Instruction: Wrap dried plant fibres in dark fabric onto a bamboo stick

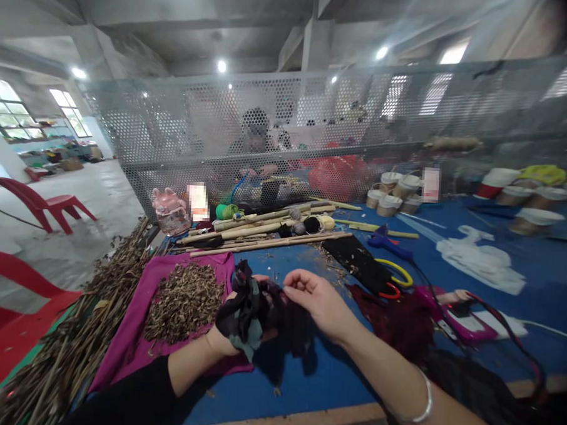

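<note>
A bunched piece of dark cloth (pixel 251 305), black with grey-green patches, is in my left hand (pixel 224 335), whose fingers are wrapped round it and mostly covered by it. At the cloth's right edge my right hand (pixel 315 298) pinches with thumb and forefinger, and a dark flap of cloth hangs just below. To the left, a heap of dried brown plant bits (pixel 185 302) lies on a magenta cloth (pixel 122 349). Both hands are above the blue tabletop (pixel 336 390).
Bamboo sticks (pixel 264 227) and yarn balls lie behind my hands. Scissors with yellow and red handles (pixel 397 283), a blue glue gun (pixel 390 242), paper cups (pixel 392 192) and a white plastic bag (pixel 481 255) are right. Dried stalks (pixel 86 316) line the left edge. A perforated metal screen (pixel 291 131) stands behind.
</note>
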The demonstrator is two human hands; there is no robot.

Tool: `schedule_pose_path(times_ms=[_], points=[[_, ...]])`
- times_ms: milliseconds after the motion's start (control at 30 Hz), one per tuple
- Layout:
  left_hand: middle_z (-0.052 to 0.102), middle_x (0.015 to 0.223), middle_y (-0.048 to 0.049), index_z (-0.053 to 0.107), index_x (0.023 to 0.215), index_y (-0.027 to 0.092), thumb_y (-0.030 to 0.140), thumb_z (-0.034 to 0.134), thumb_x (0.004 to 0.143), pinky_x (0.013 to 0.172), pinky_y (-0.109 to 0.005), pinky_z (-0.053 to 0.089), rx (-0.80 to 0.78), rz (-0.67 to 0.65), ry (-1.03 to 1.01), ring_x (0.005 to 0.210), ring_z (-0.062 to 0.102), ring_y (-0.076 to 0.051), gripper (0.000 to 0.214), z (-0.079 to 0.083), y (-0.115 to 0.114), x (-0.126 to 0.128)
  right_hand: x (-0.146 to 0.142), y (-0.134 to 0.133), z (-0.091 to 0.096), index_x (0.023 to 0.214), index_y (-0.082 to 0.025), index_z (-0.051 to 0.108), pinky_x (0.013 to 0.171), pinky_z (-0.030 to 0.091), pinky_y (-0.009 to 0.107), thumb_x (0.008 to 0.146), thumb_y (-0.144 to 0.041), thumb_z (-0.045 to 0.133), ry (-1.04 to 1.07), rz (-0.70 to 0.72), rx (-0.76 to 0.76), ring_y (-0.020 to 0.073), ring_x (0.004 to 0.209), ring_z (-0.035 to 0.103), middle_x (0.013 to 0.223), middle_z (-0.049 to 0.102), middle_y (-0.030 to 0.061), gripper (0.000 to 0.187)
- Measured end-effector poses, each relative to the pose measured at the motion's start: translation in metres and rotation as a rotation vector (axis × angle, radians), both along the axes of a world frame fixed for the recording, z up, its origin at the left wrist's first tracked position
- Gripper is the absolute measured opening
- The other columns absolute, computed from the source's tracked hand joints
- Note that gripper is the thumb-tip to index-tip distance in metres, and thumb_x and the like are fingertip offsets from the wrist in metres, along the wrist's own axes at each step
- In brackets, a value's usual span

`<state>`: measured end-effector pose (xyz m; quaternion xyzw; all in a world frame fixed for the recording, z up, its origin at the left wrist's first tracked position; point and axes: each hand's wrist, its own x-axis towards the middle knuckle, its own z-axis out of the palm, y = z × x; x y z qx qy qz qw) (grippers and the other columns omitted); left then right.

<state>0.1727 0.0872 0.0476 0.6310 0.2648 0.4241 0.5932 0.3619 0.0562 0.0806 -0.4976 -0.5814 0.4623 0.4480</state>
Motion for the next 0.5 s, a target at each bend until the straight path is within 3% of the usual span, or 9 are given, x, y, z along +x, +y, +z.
schedule_pose_path(times_ms=[33,100,233,300,367,433,500], points=[[0.060,0.117,-0.0058,0.058,0.113,0.023,0.018,0.080,0.050,0.108,-0.044,0.026,0.067,-0.011,0.050,0.117,0.047,-0.028,0.067,-0.002,0.001,-0.001,0.003,0.003,-0.001,0.083,-0.018,0.051,0.060,0.039,0.025,0.076,-0.035,0.054,0.023,-0.010,-0.024,0.0126,0.062,0.049,0.066,0.050,-0.0022,0.019],[0.062,0.114,-0.0065,0.059,0.111,0.022,0.020,0.078,0.054,0.106,-0.045,0.030,0.166,-0.048,0.135,0.113,0.050,-0.028,0.060,-0.007,0.003,0.000,0.006,0.006,0.001,0.087,-0.019,0.051,0.065,0.040,0.027,0.077,-0.034,0.052,-0.060,-0.076,0.077,0.0142,0.068,0.051,0.074,0.054,0.0005,0.018],[0.066,0.103,-0.0079,0.058,0.107,0.017,0.026,0.075,0.060,0.092,-0.042,0.044,0.140,0.006,0.167,0.095,0.060,-0.024,0.050,-0.019,0.007,0.007,0.000,-0.002,0.017,0.083,-0.020,0.059,0.078,0.035,0.034,0.078,-0.020,0.046,-0.597,-0.141,0.546,0.0193,0.085,0.048,0.087,0.056,0.0055,0.014],[0.066,0.103,-0.0086,0.059,0.103,0.014,0.028,0.074,0.062,0.092,-0.041,0.044,0.117,0.042,0.175,0.095,0.060,-0.024,0.045,-0.021,0.007,0.009,-0.009,-0.004,0.026,0.076,-0.019,0.062,0.076,0.033,0.035,0.074,-0.016,0.048,-0.859,-0.018,0.631,0.0204,0.082,0.045,0.082,0.054,0.0060,0.015],[0.066,0.103,-0.0090,0.062,0.099,0.013,0.031,0.073,0.064,0.094,-0.041,0.042,0.114,0.014,0.190,0.097,0.058,-0.024,0.041,-0.021,0.006,0.010,-0.017,0.001,0.034,0.080,-0.019,0.064,0.074,0.033,0.035,0.071,-0.014,0.050,-0.980,0.112,0.625,0.0201,0.080,0.044,0.081,0.054,0.0061,0.017],[0.067,0.101,-0.0084,0.064,0.094,0.014,0.035,0.075,0.061,0.095,-0.040,0.042,0.115,-0.038,0.205,0.098,0.058,-0.024,0.040,-0.022,0.005,0.009,-0.022,0.014,0.039,0.095,-0.019,0.062,0.074,0.034,0.033,0.071,-0.013,0.052,-0.943,0.225,0.606,0.0194,0.083,0.046,0.089,0.055,0.0065,0.027],[0.069,0.093,-0.0070,0.066,0.087,0.016,0.039,0.075,0.059,0.093,-0.040,0.043,0.110,-0.105,0.235,0.093,0.060,-0.024,0.037,-0.024,0.005,0.008,-0.026,0.035,0.039,0.098,-0.018,0.061,0.074,0.036,0.029,0.072,-0.014,0.054,-0.818,0.355,0.563,0.0172,0.083,0.049,0.093,0.056,0.0054,0.028]])
